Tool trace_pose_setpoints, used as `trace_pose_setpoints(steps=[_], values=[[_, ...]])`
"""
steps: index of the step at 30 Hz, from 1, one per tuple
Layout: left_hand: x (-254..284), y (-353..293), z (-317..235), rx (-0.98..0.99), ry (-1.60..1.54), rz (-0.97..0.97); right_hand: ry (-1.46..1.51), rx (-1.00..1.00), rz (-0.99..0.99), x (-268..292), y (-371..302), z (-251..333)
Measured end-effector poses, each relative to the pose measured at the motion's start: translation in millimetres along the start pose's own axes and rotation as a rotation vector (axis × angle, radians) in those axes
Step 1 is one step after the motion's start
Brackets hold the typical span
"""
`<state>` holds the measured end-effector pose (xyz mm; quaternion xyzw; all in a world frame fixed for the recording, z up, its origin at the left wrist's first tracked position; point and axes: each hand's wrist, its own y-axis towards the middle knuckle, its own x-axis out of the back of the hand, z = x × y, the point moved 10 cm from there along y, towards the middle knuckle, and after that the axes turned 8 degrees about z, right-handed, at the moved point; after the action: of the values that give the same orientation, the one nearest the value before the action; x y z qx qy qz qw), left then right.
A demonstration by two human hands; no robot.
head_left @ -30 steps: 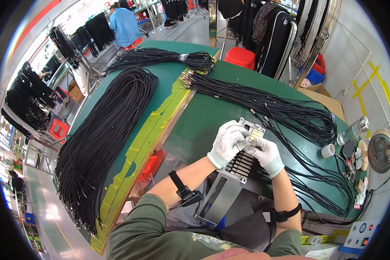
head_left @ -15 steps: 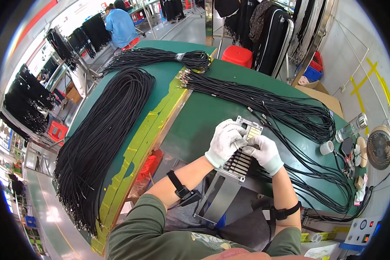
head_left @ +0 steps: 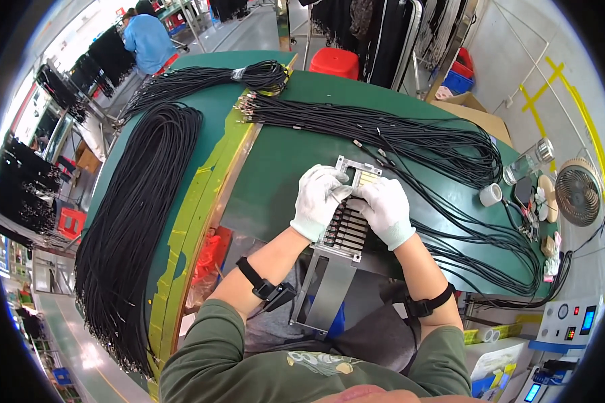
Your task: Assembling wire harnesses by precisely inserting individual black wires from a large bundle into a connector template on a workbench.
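Observation:
Both my hands wear white gloves and meet over a slotted metal fixture (head_left: 347,253) at the table's near edge. My left hand (head_left: 316,203) is at the fixture's left side, thumb and fingers pinched together. From the right, my right hand (head_left: 387,207) closes its fingertips close to the left ones. What lies between the fingertips is too small and covered to name. Short black pieces sit side by side in the fixture's slots, and pale yellow strips (head_left: 368,178) show at its far end. A flat metal bracket (head_left: 330,295) extends from the fixture toward my lap.
A long bundle of black cables (head_left: 376,124) crosses the green table (head_left: 269,161) beyond my hands. More black cables (head_left: 138,221) lie left of a yellow-taped divider (head_left: 198,195). At right stand a white cup (head_left: 491,195), a glass bottle (head_left: 530,161) and a fan (head_left: 578,190).
The whole view has shifted, so the table and fixture appear farther left and higher. My hands stay over the fixture with fingertips together; their fingers have shifted only slightly.

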<state>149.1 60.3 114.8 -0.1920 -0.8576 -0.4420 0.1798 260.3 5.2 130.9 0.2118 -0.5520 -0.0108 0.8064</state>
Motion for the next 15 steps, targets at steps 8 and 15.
trace_pose_setpoints(steps=[8,15], values=[[-3,-6,-3,0.033,-0.021,0.082,0.148,-0.064,-0.016,0,-8,0],[18,-2,-30,-0.126,0.040,0.009,0.499,-0.252,0.129,-7,-14,-23]])
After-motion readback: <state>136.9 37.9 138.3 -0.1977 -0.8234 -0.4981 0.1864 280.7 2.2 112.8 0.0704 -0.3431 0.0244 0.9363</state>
